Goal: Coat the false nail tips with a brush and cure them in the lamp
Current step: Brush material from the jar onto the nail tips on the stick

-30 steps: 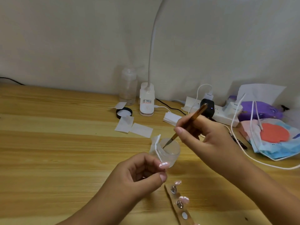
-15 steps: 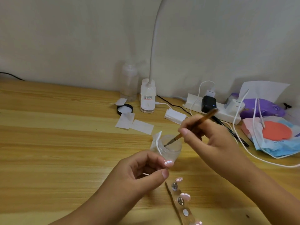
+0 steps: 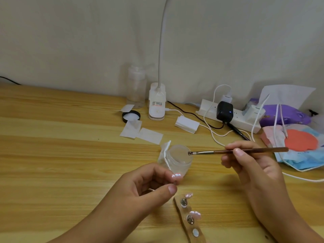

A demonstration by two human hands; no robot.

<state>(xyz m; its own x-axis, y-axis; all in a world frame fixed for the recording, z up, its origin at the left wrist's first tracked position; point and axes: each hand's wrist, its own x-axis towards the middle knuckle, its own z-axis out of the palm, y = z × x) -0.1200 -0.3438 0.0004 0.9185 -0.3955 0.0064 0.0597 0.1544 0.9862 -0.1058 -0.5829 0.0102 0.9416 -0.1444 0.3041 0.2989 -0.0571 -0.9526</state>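
Right hand (image 3: 250, 169) pinches a thin brown-handled brush with a metal ferrule (image 3: 228, 151) between thumb and forefinger, near mid-handle; the other fingers are loosely curled below it. Brush lies almost level, handle pointing right, with its small dark tip at the right rim of a small clear round plastic jar (image 3: 180, 162); cannot tell if it touches. Jar stands open on the light wooden table (image 3: 52, 155), with a folded white wipe (image 3: 165, 151) against its left side.

Left hand (image 3: 140, 188) is just in front of the jar, thumb and forefinger curled in, pinching a glossy pink false nail tip (image 3: 176, 175) at the fingertips, close to the jar's near wall. Remaining fingers are curled into the palm.

Right of the left thumb lies a narrow wooden holder strip (image 3: 181, 212) with metal studs, running toward the bottom edge. Two more pink nail tips (image 3: 195, 214) sit along it.

At the back by the wall:
- a white gooseneck lamp (image 3: 157, 104), base on the table, neck rising out of view
- a clear plastic bottle (image 3: 136, 85) just left of it
- a black round lid (image 3: 131, 116) and white paper squares (image 3: 140, 132) in front of the bottle
- a white power strip (image 3: 242, 120) at right with a black adapter (image 3: 224, 110) and white cables (image 3: 210, 106)
- a purple packet (image 3: 289, 118) and a pink and blue packet with an orange circle (image 3: 301, 142) at far right
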